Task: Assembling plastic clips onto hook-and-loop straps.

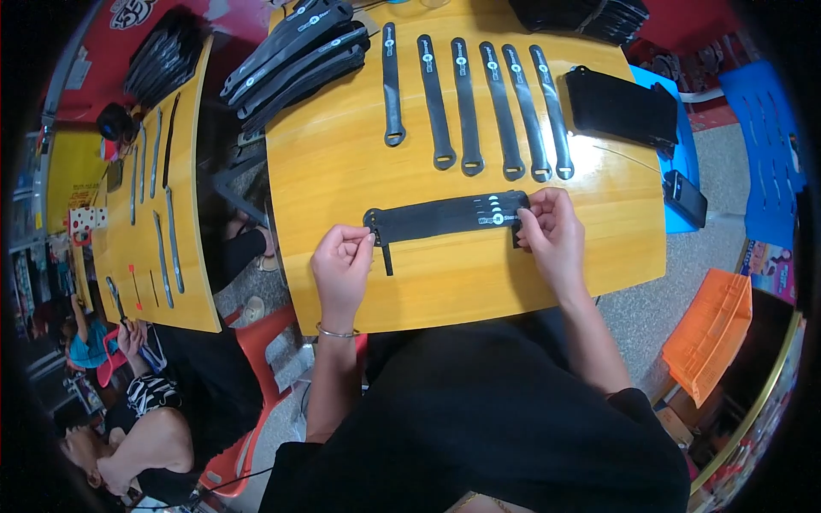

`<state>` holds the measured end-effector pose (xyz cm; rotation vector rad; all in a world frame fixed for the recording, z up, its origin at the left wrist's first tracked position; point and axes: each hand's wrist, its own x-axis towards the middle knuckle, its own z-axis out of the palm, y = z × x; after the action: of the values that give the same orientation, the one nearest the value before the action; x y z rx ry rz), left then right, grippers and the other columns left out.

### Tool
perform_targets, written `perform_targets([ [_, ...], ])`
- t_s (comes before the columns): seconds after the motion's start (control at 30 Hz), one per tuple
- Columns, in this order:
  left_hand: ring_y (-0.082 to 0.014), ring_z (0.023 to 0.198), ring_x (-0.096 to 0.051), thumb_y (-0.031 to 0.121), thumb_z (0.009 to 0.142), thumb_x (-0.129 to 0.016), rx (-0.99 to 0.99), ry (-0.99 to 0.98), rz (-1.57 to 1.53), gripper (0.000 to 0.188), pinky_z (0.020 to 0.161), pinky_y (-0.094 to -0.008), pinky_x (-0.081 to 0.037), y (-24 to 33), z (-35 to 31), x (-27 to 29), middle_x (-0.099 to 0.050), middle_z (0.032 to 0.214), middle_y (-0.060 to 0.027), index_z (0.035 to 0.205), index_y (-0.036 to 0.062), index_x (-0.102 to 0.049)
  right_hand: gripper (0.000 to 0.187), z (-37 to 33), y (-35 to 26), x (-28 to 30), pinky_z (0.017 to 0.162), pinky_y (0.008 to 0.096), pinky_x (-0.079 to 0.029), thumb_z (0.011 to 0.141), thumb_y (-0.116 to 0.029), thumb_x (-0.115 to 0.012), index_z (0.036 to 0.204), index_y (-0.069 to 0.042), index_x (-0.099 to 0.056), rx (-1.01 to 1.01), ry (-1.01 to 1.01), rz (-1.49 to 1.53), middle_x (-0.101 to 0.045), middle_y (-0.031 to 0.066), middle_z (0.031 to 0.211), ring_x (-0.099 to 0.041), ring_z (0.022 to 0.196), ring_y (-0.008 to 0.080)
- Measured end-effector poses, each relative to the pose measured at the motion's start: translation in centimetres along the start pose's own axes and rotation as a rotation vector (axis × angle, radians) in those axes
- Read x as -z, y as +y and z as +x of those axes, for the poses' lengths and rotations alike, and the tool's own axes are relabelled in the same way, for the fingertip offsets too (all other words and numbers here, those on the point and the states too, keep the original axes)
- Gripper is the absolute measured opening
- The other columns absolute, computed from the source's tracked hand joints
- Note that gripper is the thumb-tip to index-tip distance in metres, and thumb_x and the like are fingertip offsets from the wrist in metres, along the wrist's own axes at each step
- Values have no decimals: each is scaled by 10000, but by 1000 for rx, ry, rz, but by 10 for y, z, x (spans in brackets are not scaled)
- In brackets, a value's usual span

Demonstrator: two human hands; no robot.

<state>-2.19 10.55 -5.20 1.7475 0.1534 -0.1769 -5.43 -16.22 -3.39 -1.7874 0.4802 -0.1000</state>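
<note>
A stack of black straps [436,219] with white printing stretches level between my hands, just above or on the yellow table [479,295]. My left hand [344,261] pinches its left end, where the straps have rounded, slotted tips. A thin black strip [388,260] hangs below that end. At the other end, my right hand [554,235] has thumb and fingers closed on the stack, and a short dark piece shows beneath it. Beyond the stack, several single black straps [464,107] lie side by side, slotted ends toward me.
Piles of black straps [295,64] lie at the table's far left and far right. A black pouch-like bundle [623,109] and a black box [686,198] are at the right. An orange crate [708,335] stands lower right. Leftward, another person sits at a second yellow table [192,256].
</note>
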Motion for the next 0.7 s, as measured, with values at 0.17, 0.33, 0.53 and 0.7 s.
perform_targets([
  [0.17,-11,561,-501,-42,856,-593,-10,-3,-18,50,474,-152,-369,-6,1,1,-565,703,5,879,-20,-555,214,1,3,1,488,203,-501,851,8,-614,1015,18,-476,17,3,-29,-575,71,803,-590,588,78],
  [0.33,-9,571,-508,-65,852,-585,2,1,-35,49,475,-147,-359,-3,0,0,-580,715,-5,882,-38,-556,225,0,0,0,493,207,-510,853,6,-610,1027,16,-468,18,9,-61,-568,72,805,-595,589,84],
  [0.53,-14,580,-519,-62,854,-584,7,3,-39,49,491,-144,-380,-3,0,0,-583,711,-7,886,-37,-557,230,1,2,0,490,212,-509,853,2,-611,1029,15,-464,21,3,-67,-559,66,798,-593,589,85],
  [0.7,-17,582,-526,-61,855,-582,9,2,-27,49,496,-143,-389,-4,0,1,-585,712,-11,888,-33,-558,227,1,0,-1,490,213,-509,853,-1,-609,1028,15,-464,29,3,-94,-564,72,803,-594,593,88],
])
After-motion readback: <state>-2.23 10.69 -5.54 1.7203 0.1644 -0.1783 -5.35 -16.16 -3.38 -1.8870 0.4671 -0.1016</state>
